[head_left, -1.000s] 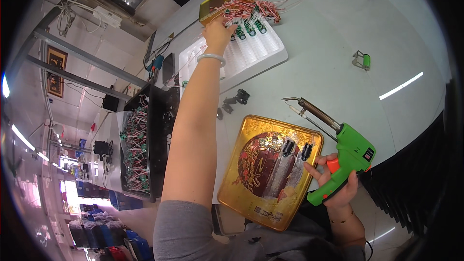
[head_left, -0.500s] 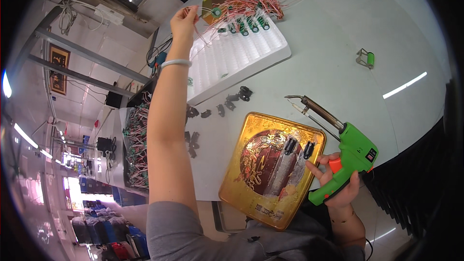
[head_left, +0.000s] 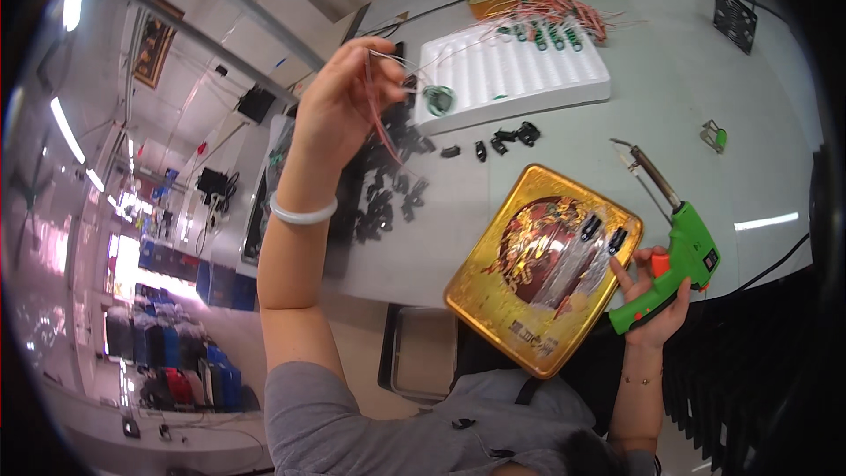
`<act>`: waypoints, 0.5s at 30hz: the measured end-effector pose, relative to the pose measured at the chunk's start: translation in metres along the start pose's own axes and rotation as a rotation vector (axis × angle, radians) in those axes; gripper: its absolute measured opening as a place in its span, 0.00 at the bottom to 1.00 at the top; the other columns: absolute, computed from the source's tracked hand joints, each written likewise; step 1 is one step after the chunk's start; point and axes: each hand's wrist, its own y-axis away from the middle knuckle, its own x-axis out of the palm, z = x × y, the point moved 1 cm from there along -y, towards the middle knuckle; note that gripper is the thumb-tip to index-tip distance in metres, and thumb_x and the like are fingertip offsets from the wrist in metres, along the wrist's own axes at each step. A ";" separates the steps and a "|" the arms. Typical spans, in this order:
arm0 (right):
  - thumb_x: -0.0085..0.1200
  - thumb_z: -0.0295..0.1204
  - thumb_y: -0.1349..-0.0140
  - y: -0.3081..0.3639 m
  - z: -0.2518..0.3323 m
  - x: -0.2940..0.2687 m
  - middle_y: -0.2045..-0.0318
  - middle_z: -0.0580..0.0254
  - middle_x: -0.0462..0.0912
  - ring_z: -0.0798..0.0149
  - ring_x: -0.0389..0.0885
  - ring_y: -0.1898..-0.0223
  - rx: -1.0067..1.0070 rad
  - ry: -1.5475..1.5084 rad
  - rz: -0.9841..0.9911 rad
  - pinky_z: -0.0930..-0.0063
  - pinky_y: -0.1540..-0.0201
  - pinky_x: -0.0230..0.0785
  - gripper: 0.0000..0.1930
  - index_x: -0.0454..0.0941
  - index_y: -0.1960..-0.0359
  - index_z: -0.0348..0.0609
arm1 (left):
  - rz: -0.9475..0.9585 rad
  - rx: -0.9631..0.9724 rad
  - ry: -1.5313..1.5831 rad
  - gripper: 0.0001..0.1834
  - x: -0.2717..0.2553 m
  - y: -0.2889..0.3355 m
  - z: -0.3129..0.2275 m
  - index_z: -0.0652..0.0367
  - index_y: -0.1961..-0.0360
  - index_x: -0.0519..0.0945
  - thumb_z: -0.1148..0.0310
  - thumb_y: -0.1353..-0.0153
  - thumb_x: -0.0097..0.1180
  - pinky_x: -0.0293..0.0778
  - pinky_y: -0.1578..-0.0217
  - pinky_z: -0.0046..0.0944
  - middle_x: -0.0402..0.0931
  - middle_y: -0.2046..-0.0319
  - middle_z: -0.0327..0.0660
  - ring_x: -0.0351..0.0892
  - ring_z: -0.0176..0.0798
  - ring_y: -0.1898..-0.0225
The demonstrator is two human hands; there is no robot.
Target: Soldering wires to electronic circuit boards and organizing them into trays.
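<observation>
My left hand (head_left: 339, 106), raised at the left of the table, pinches thin pink and white wires (head_left: 374, 101). A small green round part (head_left: 438, 100) appears to dangle from them, over the near left corner of a white foam tray (head_left: 520, 110). In my right hand (head_left: 661, 322) is a green soldering gun (head_left: 674, 273), its metal tip pointing up and away to the left. Beside that hand lies a gold tin lid (head_left: 493, 291), tilted at the table's near edge, with two small black housings (head_left: 591, 227) on it. A finger of the right hand reaches the lid's right edge.
Loose black housings (head_left: 383, 194) are scattered left of the lid, and a few more (head_left: 502, 141) lie before the tray. Green parts with pink wires (head_left: 551, 13) are heaped at the tray's far end. A solder spool on a stand (head_left: 715, 136) and a black fan (head_left: 734, 22) stand right.
My left hand has drawn the wires and green part away from the heap, back toward me. The view has shifted left. The soldering gun stays in my right hand by the lid.
</observation>
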 end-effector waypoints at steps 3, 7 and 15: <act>0.35 0.46 0.40 0.002 0.003 -0.009 0.53 0.58 0.67 0.59 0.65 0.50 0.009 -0.023 0.012 0.44 0.46 0.55 0.24 0.63 0.50 0.38 | 0.007 -0.110 -0.053 0.12 0.031 0.040 0.005 0.63 0.59 0.67 0.67 0.37 0.37 0.71 0.57 0.38 0.76 0.66 0.51 0.77 0.42 0.63; 0.36 0.44 0.40 0.010 0.008 0.007 0.52 0.51 0.66 0.59 0.68 0.53 0.023 0.028 -0.031 0.56 0.50 0.66 0.26 0.60 0.48 0.34 | 0.090 -0.165 -0.221 0.10 0.062 0.088 0.019 0.63 0.62 0.67 0.67 0.38 0.41 0.71 0.61 0.34 0.76 0.70 0.48 0.77 0.39 0.64; 0.45 0.34 0.44 0.035 0.013 0.067 0.53 0.45 0.64 0.61 0.73 0.57 0.042 0.208 0.139 0.70 0.56 0.72 0.27 0.55 0.48 0.28 | 0.567 0.382 -0.692 0.08 0.115 0.118 0.029 0.62 0.70 0.79 0.70 0.51 0.55 0.64 0.75 0.28 0.63 0.84 0.35 0.69 0.36 0.79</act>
